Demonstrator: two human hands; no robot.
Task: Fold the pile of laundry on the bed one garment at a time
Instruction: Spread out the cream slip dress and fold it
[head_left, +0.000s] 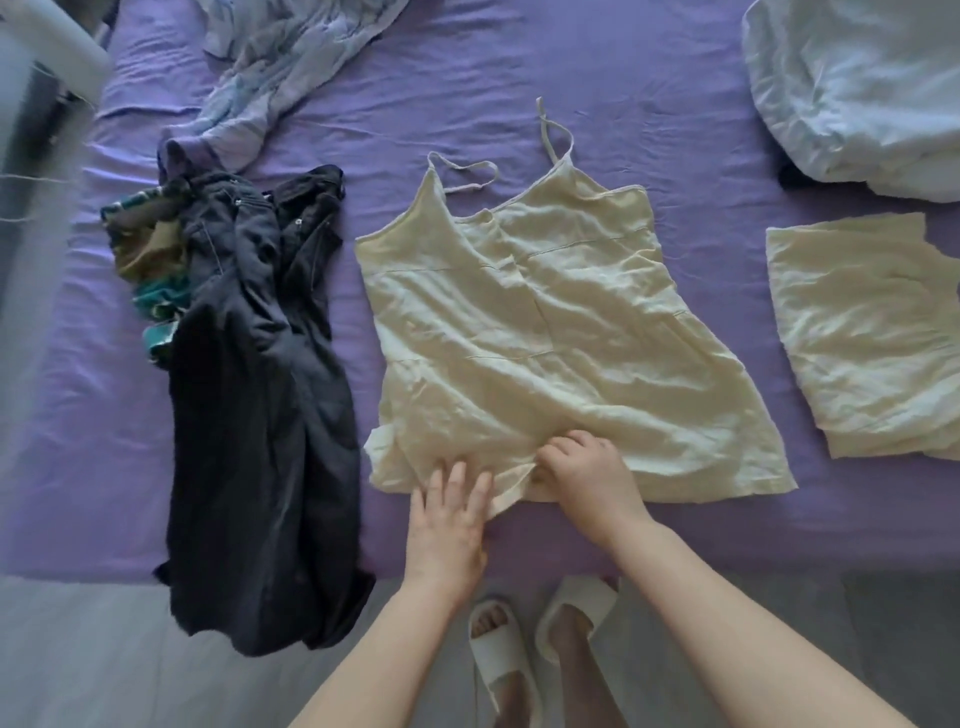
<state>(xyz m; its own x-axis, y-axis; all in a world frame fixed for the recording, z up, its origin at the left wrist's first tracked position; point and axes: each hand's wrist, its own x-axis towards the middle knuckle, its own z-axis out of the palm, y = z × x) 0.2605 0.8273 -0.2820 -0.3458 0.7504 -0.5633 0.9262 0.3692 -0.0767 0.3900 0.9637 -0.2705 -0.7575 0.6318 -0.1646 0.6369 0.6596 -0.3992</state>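
A cream strappy dress (561, 332) lies spread on the purple bed (701, 119). The left hand (449, 525) presses flat-fingered on its near hem; the right hand (587, 480) pinches that hem

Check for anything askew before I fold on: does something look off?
The dark jeans hang over the bed's near edge. The cream dress lies crooked, its straps looped loose.

A bed with a purple sheet (519, 78) fills the view beyond the fingers, creased and softly lit. Below the wrists runs a grey floor (78, 665), the bed edge crossing just behind the palms. Far up to the left of the fingers stands a blurred white furniture piece (47, 47), with a dark gap beneath it.
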